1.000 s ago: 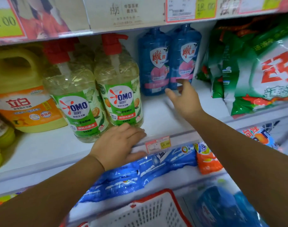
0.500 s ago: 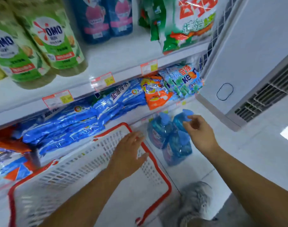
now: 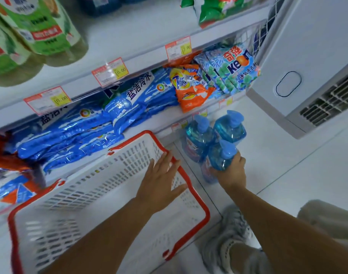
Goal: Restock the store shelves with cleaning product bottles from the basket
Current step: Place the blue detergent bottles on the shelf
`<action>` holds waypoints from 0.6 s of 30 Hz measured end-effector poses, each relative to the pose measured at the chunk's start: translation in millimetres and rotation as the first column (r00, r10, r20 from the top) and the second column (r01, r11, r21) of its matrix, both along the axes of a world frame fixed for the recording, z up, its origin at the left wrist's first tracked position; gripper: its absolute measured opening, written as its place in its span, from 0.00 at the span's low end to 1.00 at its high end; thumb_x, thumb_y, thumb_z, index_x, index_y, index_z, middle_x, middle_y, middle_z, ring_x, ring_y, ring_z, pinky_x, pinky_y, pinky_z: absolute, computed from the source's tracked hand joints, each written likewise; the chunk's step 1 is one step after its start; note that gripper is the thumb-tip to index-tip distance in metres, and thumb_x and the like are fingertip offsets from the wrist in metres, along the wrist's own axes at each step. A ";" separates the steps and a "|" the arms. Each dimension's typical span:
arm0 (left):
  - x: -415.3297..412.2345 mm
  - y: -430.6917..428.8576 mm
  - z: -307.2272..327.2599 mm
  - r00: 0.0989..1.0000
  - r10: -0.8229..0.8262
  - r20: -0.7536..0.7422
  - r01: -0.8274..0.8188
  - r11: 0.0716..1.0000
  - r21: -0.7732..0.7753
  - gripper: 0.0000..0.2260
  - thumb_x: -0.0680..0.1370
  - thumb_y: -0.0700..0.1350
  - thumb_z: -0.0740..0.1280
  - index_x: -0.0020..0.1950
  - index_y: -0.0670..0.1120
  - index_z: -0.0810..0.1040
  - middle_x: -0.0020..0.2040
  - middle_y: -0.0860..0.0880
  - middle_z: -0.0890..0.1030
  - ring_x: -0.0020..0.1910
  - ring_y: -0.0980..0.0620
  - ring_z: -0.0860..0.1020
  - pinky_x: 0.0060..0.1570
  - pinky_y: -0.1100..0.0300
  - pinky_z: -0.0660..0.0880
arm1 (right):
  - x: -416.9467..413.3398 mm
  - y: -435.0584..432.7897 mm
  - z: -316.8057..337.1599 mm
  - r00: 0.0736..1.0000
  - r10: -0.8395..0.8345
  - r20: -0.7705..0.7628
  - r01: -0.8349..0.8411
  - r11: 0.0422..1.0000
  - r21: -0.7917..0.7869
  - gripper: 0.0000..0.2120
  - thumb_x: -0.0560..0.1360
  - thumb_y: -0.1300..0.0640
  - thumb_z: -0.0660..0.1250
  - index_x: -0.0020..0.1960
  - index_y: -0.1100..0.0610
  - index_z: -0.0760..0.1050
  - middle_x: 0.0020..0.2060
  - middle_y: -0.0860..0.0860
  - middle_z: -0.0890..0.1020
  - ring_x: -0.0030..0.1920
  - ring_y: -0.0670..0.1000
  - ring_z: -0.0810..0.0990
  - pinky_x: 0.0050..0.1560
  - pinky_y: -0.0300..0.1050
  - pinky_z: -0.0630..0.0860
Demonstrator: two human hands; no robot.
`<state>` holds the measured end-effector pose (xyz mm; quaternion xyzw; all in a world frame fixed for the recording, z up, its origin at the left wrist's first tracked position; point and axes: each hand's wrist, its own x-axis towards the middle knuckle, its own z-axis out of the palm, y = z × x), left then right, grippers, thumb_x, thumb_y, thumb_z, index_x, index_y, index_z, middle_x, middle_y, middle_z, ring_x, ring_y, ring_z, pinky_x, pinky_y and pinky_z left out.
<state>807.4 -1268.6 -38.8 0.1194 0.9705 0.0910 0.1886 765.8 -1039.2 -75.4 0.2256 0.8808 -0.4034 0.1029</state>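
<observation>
Three blue pump bottles stand on the white floor to the right of the basket. My right hand (image 3: 231,172) grips the nearest blue bottle (image 3: 220,157) by its body, below the pump. Two more blue bottles (image 3: 196,137) (image 3: 230,129) stand just behind it. The white basket with a red rim (image 3: 205,212) sits on the floor under my left arm, and nothing shows inside it. My left hand (image 3: 161,184) lies flat over the basket's right rim, fingers spread. On the upper shelf (image 3: 129,30) stand green-labelled bottles (image 3: 48,30).
Blue detergent bags (image 3: 74,133) and orange bags (image 3: 189,86) fill the lower shelf. Price tags (image 3: 109,72) hang on the shelf edge. A white cabinet with a vent (image 3: 331,99) stands at the right. My grey shoe (image 3: 232,238) is beside the basket.
My view dropped from the upper shelf to the floor. My right hand came down from the shelf to the blue bottles and closed round the nearest one. My left hand moved to the basket rim.
</observation>
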 end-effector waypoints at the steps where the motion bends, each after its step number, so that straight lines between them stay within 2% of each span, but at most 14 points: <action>1: -1.1 0.2 3.2 1.000 -0.001 0.018 0.001 1.000 0.008 0.37 0.76 0.71 0.46 0.81 0.55 0.46 0.79 0.52 0.35 0.78 0.53 0.35 0.78 0.48 0.40 | -1.4 1.3 -0.3 1.000 -0.007 -0.008 0.007 1.000 0.007 0.45 0.65 0.47 0.79 0.74 0.51 0.58 0.62 0.53 0.69 0.60 0.56 0.75 0.56 0.53 0.75; 5: -5.7 -1.9 18.8 0.995 0.023 0.101 -0.031 0.997 0.072 0.36 0.79 0.67 0.56 0.81 0.54 0.48 0.81 0.52 0.39 0.79 0.54 0.39 0.78 0.50 0.43 | 0.2 12.2 23.9 1.000 0.030 -0.009 -0.029 0.999 0.035 0.43 0.64 0.48 0.79 0.73 0.49 0.62 0.61 0.53 0.73 0.59 0.58 0.77 0.56 0.54 0.77; 9: -10.0 3.4 46.3 0.984 0.097 0.148 -0.120 0.981 0.155 0.39 0.77 0.67 0.61 0.81 0.53 0.49 0.82 0.52 0.46 0.80 0.52 0.47 0.78 0.51 0.50 | 6.5 26.1 80.3 0.991 0.117 -0.060 -0.116 0.993 0.016 0.46 0.53 0.37 0.75 0.70 0.41 0.66 0.61 0.45 0.77 0.58 0.52 0.79 0.58 0.56 0.78; 11: -9.8 8.5 65.8 0.981 0.124 0.147 -0.152 0.969 0.194 0.39 0.76 0.67 0.63 0.80 0.54 0.51 0.81 0.52 0.51 0.79 0.51 0.54 0.75 0.51 0.58 | 6.8 30.1 120.6 0.976 0.183 -0.117 -0.186 0.982 -0.019 0.43 0.54 0.41 0.78 0.67 0.39 0.69 0.59 0.43 0.79 0.56 0.49 0.80 0.57 0.54 0.78; 13: -7.4 13.9 89.9 0.983 0.121 0.136 -0.156 0.946 0.284 0.38 0.75 0.64 0.67 0.79 0.56 0.53 0.80 0.54 0.57 0.77 0.52 0.60 0.70 0.56 0.63 | 4.9 33.0 164.9 0.947 0.254 -0.198 -0.278 0.955 -0.104 0.37 0.59 0.54 0.82 0.63 0.38 0.72 0.56 0.40 0.81 0.54 0.46 0.82 0.56 0.51 0.79; 15: -4.4 18.3 121.1 0.981 0.110 0.157 -0.170 0.876 0.452 0.34 0.75 0.58 0.71 0.76 0.59 0.58 0.76 0.60 0.64 0.71 0.60 0.67 0.58 0.71 0.66 | 1.4 32.2 209.1 0.909 0.327 -0.258 -0.379 0.907 -0.184 0.35 0.61 0.63 0.82 0.62 0.39 0.75 0.54 0.39 0.83 0.52 0.43 0.83 0.57 0.51 0.80; 17: -4.4 19.2 151.5 0.969 0.074 0.237 -0.211 0.750 0.627 0.28 0.75 0.51 0.73 0.66 0.66 0.61 0.62 0.73 0.69 0.55 0.74 0.72 0.42 0.82 0.67 | -4.3 27.8 250.1 0.877 0.380 -0.296 -0.452 0.861 -0.234 0.35 0.59 0.63 0.83 0.62 0.43 0.78 0.55 0.44 0.84 0.54 0.46 0.83 0.60 0.54 0.79; 18: -5.9 17.8 163.9 0.962 0.034 0.272 -0.221 0.685 0.695 0.26 0.75 0.48 0.74 0.62 0.67 0.63 0.55 0.78 0.69 0.49 0.78 0.72 0.39 0.82 0.69 | -6.0 23.8 269.3 0.856 0.409 -0.316 -0.492 0.831 -0.260 0.35 0.58 0.61 0.83 0.62 0.45 0.78 0.56 0.46 0.84 0.55 0.48 0.83 0.61 0.55 0.79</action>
